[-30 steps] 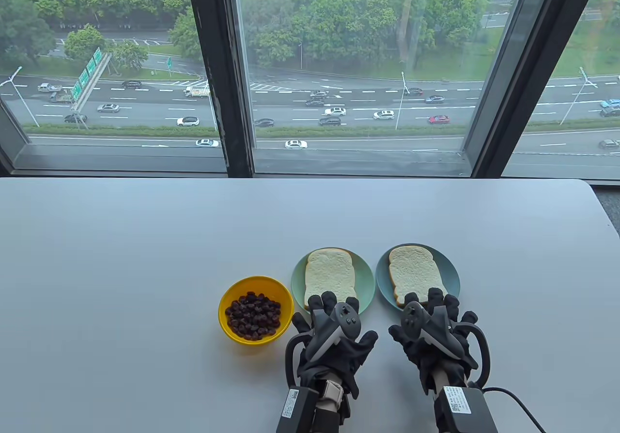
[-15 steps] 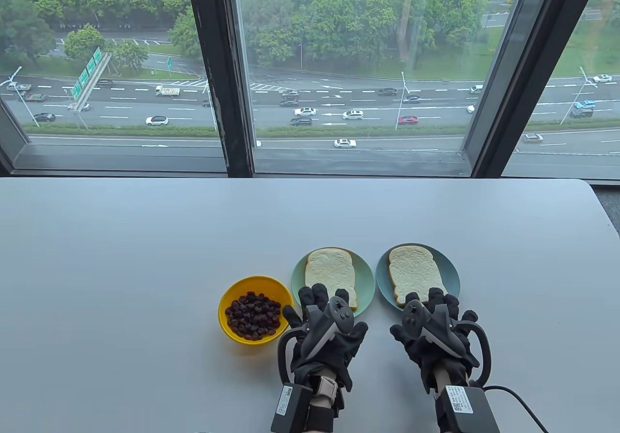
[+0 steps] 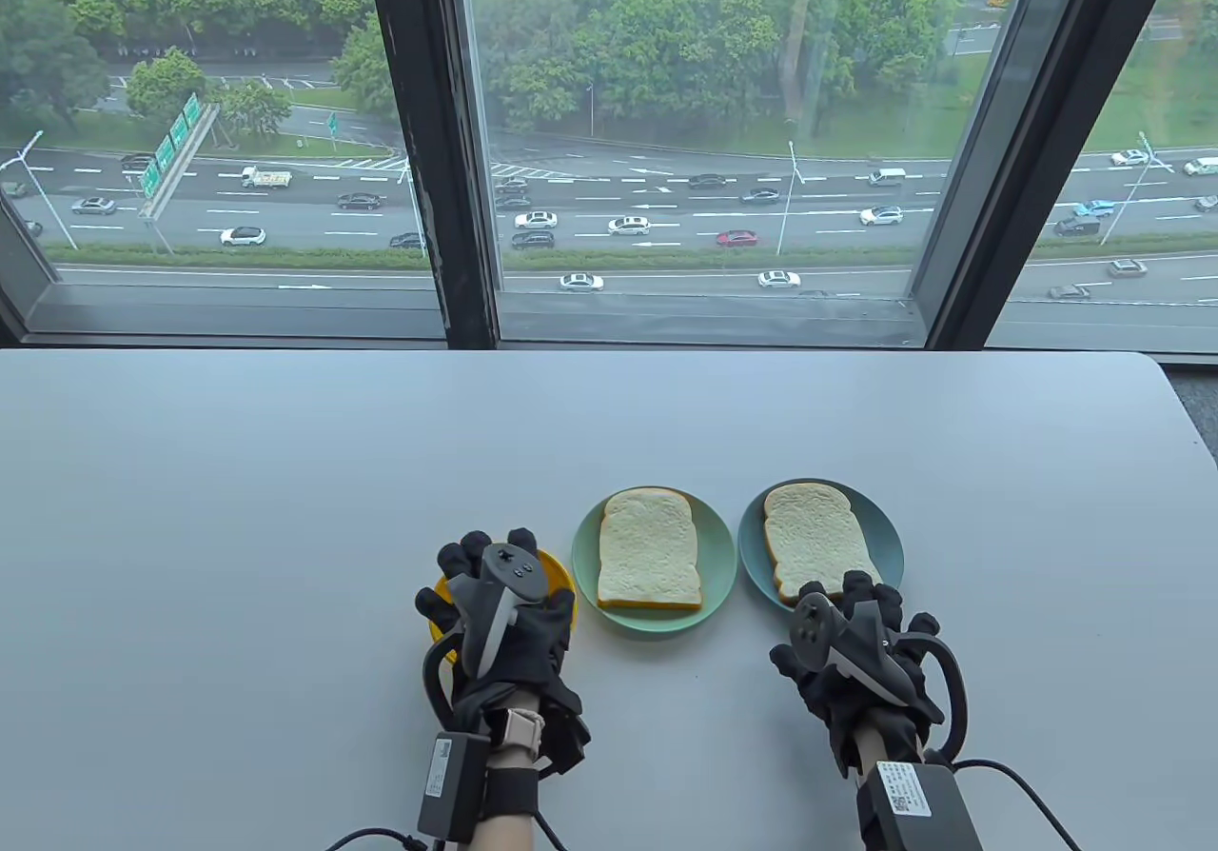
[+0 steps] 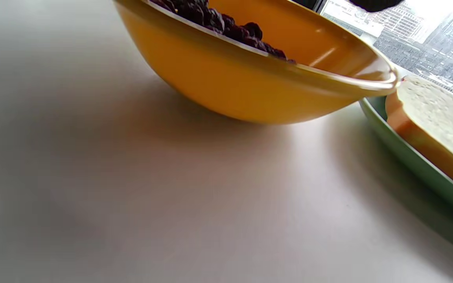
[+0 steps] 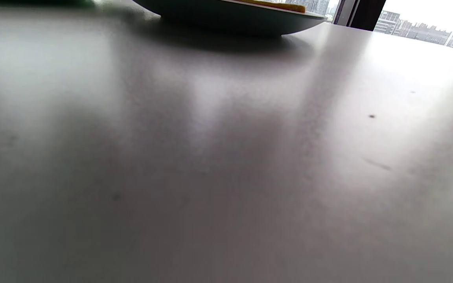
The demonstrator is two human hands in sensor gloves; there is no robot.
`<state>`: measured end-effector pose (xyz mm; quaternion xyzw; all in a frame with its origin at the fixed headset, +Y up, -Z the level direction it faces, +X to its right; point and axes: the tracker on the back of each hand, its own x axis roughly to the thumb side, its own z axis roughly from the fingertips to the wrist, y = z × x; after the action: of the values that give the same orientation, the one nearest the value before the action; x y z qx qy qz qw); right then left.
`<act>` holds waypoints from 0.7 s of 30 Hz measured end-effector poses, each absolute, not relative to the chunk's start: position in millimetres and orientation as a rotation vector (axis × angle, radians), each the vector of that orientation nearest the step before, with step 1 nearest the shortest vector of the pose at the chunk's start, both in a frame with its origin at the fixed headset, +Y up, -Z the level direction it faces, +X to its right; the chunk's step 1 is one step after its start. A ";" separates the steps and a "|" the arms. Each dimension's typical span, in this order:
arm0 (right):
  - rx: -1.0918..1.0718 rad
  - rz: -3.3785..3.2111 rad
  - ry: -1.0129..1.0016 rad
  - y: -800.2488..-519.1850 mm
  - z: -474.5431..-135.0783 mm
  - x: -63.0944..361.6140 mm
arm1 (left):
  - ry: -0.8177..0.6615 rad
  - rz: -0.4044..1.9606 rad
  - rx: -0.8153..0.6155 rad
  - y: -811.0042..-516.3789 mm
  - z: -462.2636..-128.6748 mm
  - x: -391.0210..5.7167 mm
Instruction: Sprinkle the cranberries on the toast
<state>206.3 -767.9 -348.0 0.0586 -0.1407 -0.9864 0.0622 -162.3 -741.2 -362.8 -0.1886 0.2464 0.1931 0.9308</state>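
A yellow bowl (image 3: 559,573) of dark cranberries (image 4: 210,19) stands left of two plates. My left hand (image 3: 490,561) hovers right over the bowl with fingers spread and covers most of it; the cranberries are hidden in the table view. In the left wrist view the bowl (image 4: 250,86) is close, with one gloved fingertip (image 4: 376,3) above its far side. A plain toast slice (image 3: 647,546) lies on a green plate (image 3: 582,551). A second slice (image 3: 814,532) lies on a blue plate (image 3: 890,546). My right hand (image 3: 861,618) rests flat at the blue plate's near edge, holding nothing.
The grey table (image 3: 285,508) ends at a window sill at the back. Cables run from both wrists at the near edge. The right wrist view shows the table top and the blue plate's underside (image 5: 230,17).
My left hand has moved left from the green plate's near edge to above the yellow bowl. The right hand has stayed in place.
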 end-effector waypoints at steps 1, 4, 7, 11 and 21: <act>0.184 -2.978 -0.429 -768.0 -347.8 207.2 | 0.536 0.394 -0.398 -741.6 -362.2 -170.9; 0.192 -2.985 -0.410 -767.8 -347.7 208.7 | 0.622 0.482 -0.448 -748.3 -359.5 -190.1; 0.191 -2.990 -0.413 -768.1 -347.8 207.4 | 0.673 0.574 -0.476 -759.2 -357.5 -198.8; 0.185 -2.977 -0.404 -768.0 -348.5 207.1 | 0.693 0.534 -0.472 -760.5 -357.7 -198.4; 0.196 -2.990 -0.409 -768.9 -349.0 208.2 | 0.803 0.568 -0.422 -758.3 -351.3 -207.3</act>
<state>208.2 -768.9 -349.0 0.0647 -0.1349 -0.9870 0.0588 -207.3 -758.3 -351.3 -0.2011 0.3825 0.2706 0.8603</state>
